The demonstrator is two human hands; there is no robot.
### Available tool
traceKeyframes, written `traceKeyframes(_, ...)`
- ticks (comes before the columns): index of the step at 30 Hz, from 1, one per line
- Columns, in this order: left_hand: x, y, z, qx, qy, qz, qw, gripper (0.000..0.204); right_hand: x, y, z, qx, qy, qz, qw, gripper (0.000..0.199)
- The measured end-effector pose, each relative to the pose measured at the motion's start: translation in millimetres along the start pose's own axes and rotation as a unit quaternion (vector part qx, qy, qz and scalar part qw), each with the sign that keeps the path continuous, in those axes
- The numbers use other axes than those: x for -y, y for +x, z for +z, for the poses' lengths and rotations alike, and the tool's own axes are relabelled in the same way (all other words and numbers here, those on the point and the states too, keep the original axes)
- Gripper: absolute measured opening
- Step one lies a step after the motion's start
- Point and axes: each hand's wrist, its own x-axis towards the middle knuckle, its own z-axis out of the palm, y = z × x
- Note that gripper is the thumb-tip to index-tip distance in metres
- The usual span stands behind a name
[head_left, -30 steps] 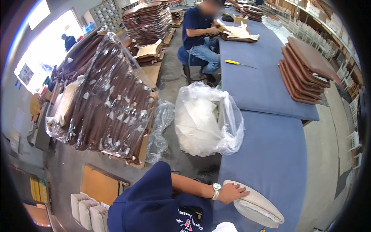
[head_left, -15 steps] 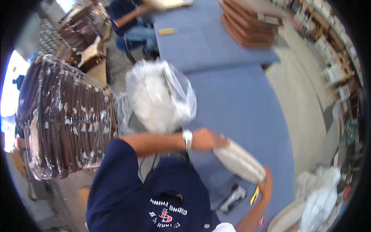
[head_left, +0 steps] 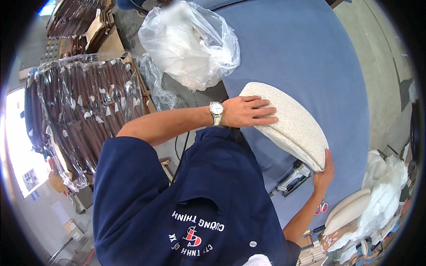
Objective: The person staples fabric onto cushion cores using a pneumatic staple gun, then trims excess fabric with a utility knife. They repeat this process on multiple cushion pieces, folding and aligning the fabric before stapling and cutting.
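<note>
A curved, cream fabric-covered seat pad (head_left: 293, 115) stands slanted over the blue-covered table, its textured face towards the far right and a paler edge along its near side. My left hand (head_left: 249, 111), with a watch on the wrist, lies on the pad's upper left part, fingers stretched out and spread. Around the pad's lower right end my right hand (head_left: 324, 172) is closed, its fingers partly hidden. Close by on the table is a metal staple gun (head_left: 293, 179), just below the pad. Red-handled scissors (head_left: 321, 208) rest beside my right wrist.
A clear plastic bag (head_left: 191, 48) with white stuff inside stands left of the blue table (head_left: 306, 44). Further left is a plastic-wrapped stack of brown pieces (head_left: 91, 115). Another cream pad (head_left: 348, 210) and crumpled plastic sheeting (head_left: 386, 186) are at the lower right.
The view has shifted nearer the table's close end. The pad has turned to show more of its fabric face. My left hand's fingers now lie spread on it; my right still grips its end.
</note>
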Motion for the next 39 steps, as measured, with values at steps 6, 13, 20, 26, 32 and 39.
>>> traceKeyframes(6,22,24,-19,0.007,0.016,-0.009,1.0,0.065,4,-1,-13,-0.049,0.038,0.0,0.998,0.056)
traceKeyframes(13,120,138,-121,-0.122,0.068,0.08,0.987,0.062,142,-30,-51,-0.154,0.054,0.104,0.981,0.058)
traceKeyframes(20,93,191,24,-0.226,-0.505,-0.252,0.794,0.064,240,-49,26,-0.235,0.174,0.249,0.923,0.069)
traceKeyframes(26,-2,131,119,-0.028,-0.766,-0.386,0.513,0.057,247,-55,58,-0.069,0.357,0.195,0.911,0.1)
traceKeyframes(32,-26,162,59,-0.03,-0.736,-0.387,0.555,0.051,236,-23,71,-0.147,0.368,0.137,0.908,0.108)
traceKeyframes(39,-71,160,62,0.005,-0.774,-0.324,0.544,0.073,213,-79,46,-0.168,0.397,0.094,0.897,0.111)
